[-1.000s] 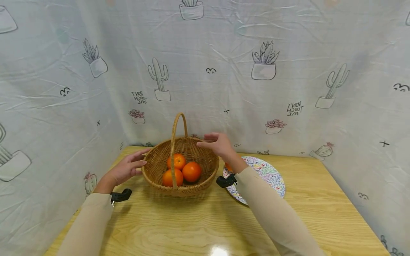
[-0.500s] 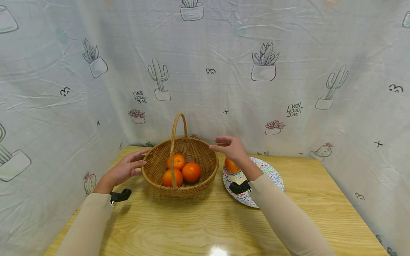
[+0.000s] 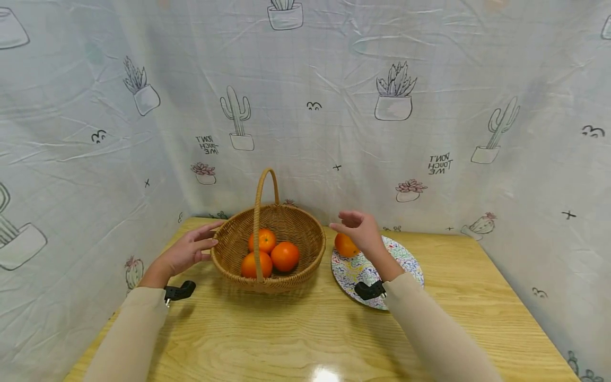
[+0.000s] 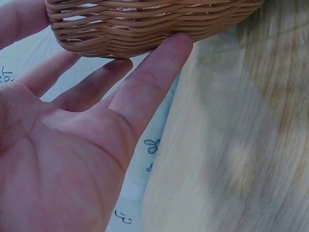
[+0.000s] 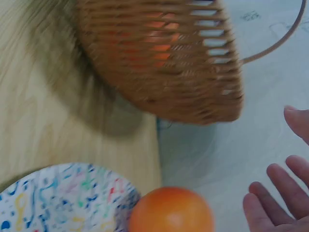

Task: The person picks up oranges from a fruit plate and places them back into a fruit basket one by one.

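A wicker basket [image 3: 298, 220] with a tall handle stands on the table and holds three oranges [image 3: 285, 257]. My left hand [image 3: 188, 250] touches the basket's left side with spread, fairly straight fingers; in the left wrist view the fingertips meet the woven wall [image 4: 145, 29]. To the right of the basket, my right hand [image 3: 364, 232] hovers over a round plate with a colourful pattern [image 3: 350, 278], its fingers relaxed and holding nothing. One more orange [image 3: 346, 245] sits at the plate's left rim, just below that hand. My right forearm hides part of the plate.
The pale wooden table [image 3: 267, 339] ends at a light curtain [image 3: 305, 148] printed with cacti, which hangs behind and on both sides. A small black wrist device [image 3: 180, 291] sits on each cuff.
My right hand has moved rightward, away from the basket's right rim to above the plate, uncovering the orange there. My left hand and the basket have stayed put.
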`<state>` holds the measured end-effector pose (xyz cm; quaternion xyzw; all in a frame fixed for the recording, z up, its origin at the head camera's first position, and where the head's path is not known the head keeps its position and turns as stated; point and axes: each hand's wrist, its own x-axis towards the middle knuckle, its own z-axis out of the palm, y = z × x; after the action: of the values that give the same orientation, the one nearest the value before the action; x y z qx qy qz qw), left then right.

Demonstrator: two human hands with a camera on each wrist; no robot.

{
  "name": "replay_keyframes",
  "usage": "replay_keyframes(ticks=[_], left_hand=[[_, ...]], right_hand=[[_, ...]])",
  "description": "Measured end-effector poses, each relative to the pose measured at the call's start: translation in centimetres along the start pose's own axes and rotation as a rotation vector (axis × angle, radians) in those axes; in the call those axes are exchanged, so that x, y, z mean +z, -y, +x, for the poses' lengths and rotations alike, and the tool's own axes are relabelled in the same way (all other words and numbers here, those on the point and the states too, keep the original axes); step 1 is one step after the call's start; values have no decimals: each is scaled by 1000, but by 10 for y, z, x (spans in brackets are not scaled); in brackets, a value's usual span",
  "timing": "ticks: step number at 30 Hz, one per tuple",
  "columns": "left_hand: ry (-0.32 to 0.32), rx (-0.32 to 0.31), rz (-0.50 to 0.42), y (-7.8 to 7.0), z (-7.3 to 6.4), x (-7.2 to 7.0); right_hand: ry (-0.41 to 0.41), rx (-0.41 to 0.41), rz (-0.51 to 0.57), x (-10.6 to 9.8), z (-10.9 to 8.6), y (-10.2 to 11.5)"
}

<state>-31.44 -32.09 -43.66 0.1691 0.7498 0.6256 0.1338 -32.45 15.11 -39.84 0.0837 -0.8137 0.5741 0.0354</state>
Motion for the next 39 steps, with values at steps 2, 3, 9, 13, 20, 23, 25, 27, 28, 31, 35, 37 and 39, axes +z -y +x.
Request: replay_keyframes(ticks=[2,3,9,13,20,23,25,27,28,31,35,37,39], left_hand=[[1,-1,0,0,0,0],[1,0,0,0,0,0],[2,-1,0,0,1,-1],[1,5,4,1,1,-1],[8,19,9,2,1,-2],[13,22,7,3,1,-2],[16,23,8,3,1,-2],[20,25,9,3,0,-2],[21,28,11,3,0,-1],[21,32,11,3,0,-1],[11,30,10,4,-1,-1],[10,31,10,4,-1,0],[10,35,9,5,-1,0]], right_hand=[[-26,-24,-29,-1,0,-10],[-37,-33,-40,-1,0,-15],[-70,-48,-44,-3,-2,-33],[-94,-72,-56,-2,-4,-43],[-143,-25,-112,1,-7,-63],[-155,-4,-102,3,-7,-70],[-156,11,-79,5,-7,-73],[-155,28,-63,6,-6,-77],[-154,40,-59,7,-6,-79],[-159,54,-66,10,-5,-84],[-164,62,-116,15,-3,-88],[-167,67,-147,17,-2,-89],[-170,71,-162,18,-2,-90]])
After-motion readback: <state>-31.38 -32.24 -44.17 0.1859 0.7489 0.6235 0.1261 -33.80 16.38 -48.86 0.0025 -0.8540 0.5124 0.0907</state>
